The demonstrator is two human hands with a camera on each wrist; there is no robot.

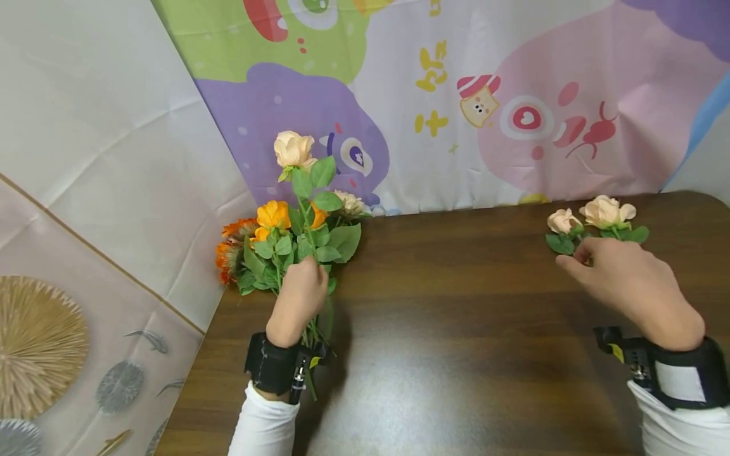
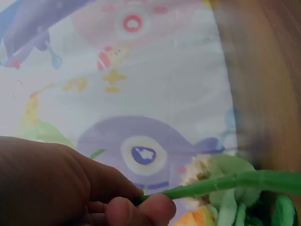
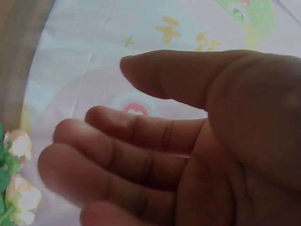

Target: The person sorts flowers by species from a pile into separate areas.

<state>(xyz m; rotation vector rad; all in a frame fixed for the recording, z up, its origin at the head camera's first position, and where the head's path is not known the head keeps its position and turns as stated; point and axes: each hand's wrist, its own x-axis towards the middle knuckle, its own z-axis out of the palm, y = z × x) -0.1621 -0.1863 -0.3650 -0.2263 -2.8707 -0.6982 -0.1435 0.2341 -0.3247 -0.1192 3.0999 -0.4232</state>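
My left hand (image 1: 300, 291) pinches a green stem (image 2: 207, 184) between thumb and fingers, as the left wrist view shows. Above that hand in the head view rises a cream rose (image 1: 293, 149) with green leaves. Around and behind it lie orange roses (image 1: 274, 215), rust-orange flowers (image 1: 227, 263) and a pale flower (image 1: 349, 204), their stems running down beneath the hand. On the right, my right hand (image 1: 633, 278) hovers by two peach roses (image 1: 608, 212). Its fingers (image 3: 108, 136) are loosely bent, thumb apart, and nothing is between them.
The brown wooden table (image 1: 445, 329) spans the space between the hands. A cartoon-printed cloth (image 1: 433, 158) hangs along its far edge, and a pale patterned panel (image 1: 131, 209) stands at the left. Both wrists wear black straps (image 1: 274, 364).
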